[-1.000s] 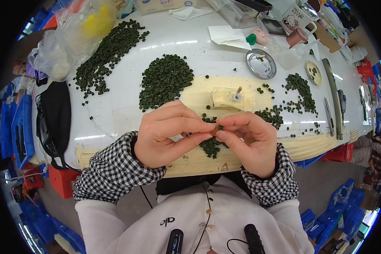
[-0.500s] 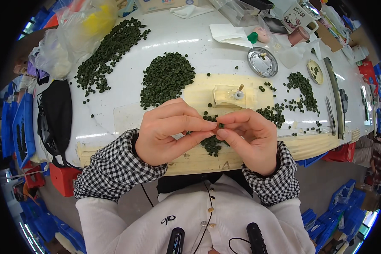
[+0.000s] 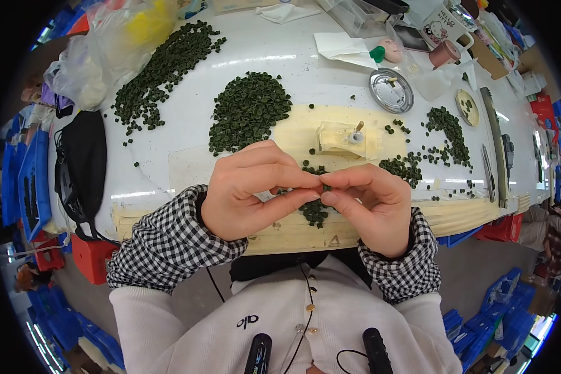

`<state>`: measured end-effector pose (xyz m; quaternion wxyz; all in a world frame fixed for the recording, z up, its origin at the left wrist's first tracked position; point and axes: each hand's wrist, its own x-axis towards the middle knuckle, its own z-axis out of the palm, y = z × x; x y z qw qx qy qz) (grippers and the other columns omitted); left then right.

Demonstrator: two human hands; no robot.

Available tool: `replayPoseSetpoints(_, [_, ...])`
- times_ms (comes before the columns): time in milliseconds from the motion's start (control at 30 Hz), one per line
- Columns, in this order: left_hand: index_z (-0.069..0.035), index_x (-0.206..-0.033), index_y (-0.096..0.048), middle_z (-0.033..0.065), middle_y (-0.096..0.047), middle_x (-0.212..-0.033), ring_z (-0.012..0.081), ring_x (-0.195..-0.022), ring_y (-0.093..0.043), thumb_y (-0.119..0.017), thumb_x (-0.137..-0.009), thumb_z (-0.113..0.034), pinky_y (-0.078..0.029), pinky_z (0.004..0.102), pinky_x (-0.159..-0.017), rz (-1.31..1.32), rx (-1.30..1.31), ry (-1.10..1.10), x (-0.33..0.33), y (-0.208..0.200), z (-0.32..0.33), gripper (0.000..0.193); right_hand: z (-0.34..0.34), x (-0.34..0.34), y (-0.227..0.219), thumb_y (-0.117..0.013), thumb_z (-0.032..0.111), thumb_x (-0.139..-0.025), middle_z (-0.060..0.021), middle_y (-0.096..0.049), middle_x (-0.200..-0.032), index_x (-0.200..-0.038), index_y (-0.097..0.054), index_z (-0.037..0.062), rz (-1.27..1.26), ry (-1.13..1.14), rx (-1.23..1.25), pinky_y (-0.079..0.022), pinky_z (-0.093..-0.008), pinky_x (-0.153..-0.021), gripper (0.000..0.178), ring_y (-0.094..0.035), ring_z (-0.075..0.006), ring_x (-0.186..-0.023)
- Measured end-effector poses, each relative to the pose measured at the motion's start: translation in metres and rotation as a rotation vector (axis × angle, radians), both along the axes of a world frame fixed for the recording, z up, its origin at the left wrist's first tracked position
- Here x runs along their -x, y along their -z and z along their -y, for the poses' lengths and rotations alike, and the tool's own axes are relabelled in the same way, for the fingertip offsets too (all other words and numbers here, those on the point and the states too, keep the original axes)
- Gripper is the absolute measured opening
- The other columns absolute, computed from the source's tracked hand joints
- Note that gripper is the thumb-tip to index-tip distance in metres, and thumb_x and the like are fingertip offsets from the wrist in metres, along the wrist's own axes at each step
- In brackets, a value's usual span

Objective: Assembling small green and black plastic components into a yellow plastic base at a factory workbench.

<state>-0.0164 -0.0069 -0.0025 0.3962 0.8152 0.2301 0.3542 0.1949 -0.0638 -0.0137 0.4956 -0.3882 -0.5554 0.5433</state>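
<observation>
My left hand (image 3: pixel 250 192) and my right hand (image 3: pixel 374 206) meet fingertip to fingertip above the table's front edge. Between them is a small dark green piece (image 3: pixel 326 188), mostly covered by the fingers. The right thumb and forefinger pinch it; the left thumb and forefinger are also closed at its side, and what they grip is hidden. Under the hands lies a small heap of similar dark green pieces (image 3: pixel 314 213). Just beyond stands a tape-covered block (image 3: pixel 336 142) with a small white cup and a short brown stick on top.
Larger heaps of green pieces (image 3: pixel 249 112) lie beyond my left hand and at the far left (image 3: pixel 168 71). More pieces (image 3: pixel 402 169) spread to the right, near a round metal lid (image 3: pixel 391 91), tweezers (image 3: pixel 487 168) and a long metal bar (image 3: pixel 493 146). A black bag (image 3: pixel 84 168) sits left.
The view has shifted slightly. Both hands stay together at nearly the same place, with the fingertips a little changed around the small piece.
</observation>
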Motion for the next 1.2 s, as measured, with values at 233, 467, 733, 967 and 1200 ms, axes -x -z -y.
replayPoseSetpoints(233, [0.000, -0.096, -0.071, 0.0066, -0.067, -0.084, 0.0087, -0.071, -0.058, -0.071, -0.081, 0.000, -0.047, 0.0212, -0.063, 0.158, 0.479, 0.050, -0.002, 0.011, 0.001, 0.014, -0.001, -0.001, -0.002, -0.067, -0.005, -0.082, -0.0095, -0.069, -0.090, -0.104, -0.070, 0.0013, 0.094, 0.003, -0.053, -0.051, -0.0239, -0.077, 0.023, -0.065, -0.0126, -0.086])
replayPoseSetpoints(467, [0.006, -0.099, -0.068, 0.0078, -0.066, -0.091, 0.0085, -0.081, -0.062, -0.067, -0.086, 0.000, -0.050, 0.0202, -0.071, 0.268, 0.748, 0.072, -0.003, 0.007, 0.006, 0.014, -0.004, 0.000, -0.003, -0.068, -0.006, -0.081, -0.0099, -0.069, -0.087, -0.104, -0.070, 0.0019, 0.153, 0.004, -0.141, -0.049, -0.0235, -0.073, 0.025, -0.065, -0.0134, -0.081])
replayPoseSetpoints(733, [0.004, -0.099, -0.068, 0.0082, -0.064, -0.091, 0.0094, -0.079, -0.058, -0.064, -0.086, 0.003, -0.046, 0.0216, -0.070, 0.249, 0.789, 0.034, -0.003, 0.003, 0.008, 0.013, 0.000, 0.002, 0.000, -0.067, -0.005, -0.082, -0.0106, -0.069, -0.096, -0.102, -0.069, -0.0008, 0.046, 0.063, -0.019, -0.053, -0.0263, -0.079, 0.020, -0.065, -0.0147, -0.088])
replayPoseSetpoints(967, [0.004, -0.098, -0.069, 0.0088, -0.065, -0.089, 0.0108, -0.079, -0.058, -0.066, -0.084, 0.004, -0.046, 0.0230, -0.071, 0.201, 0.599, 0.021, -0.002, 0.007, 0.008, 0.014, -0.001, 0.002, -0.001, -0.067, -0.005, -0.082, -0.0104, -0.068, -0.096, -0.100, -0.069, -0.0011, 0.089, 0.068, -0.061, -0.054, -0.0265, -0.078, 0.019, -0.065, -0.0145, -0.088])
replayPoseSetpoints(1200, [0.003, -0.095, -0.069, 0.0082, -0.066, -0.086, 0.0116, -0.077, -0.058, -0.068, -0.080, 0.006, -0.045, 0.0240, -0.068, 0.159, 0.450, 0.009, -0.001, 0.009, 0.006, 0.016, -0.002, 0.003, 0.000, -0.068, -0.006, -0.081, -0.0109, -0.069, -0.094, -0.099, -0.069, -0.0014, 0.097, 0.080, -0.102, -0.054, -0.0254, -0.076, 0.019, -0.066, -0.0146, -0.086])
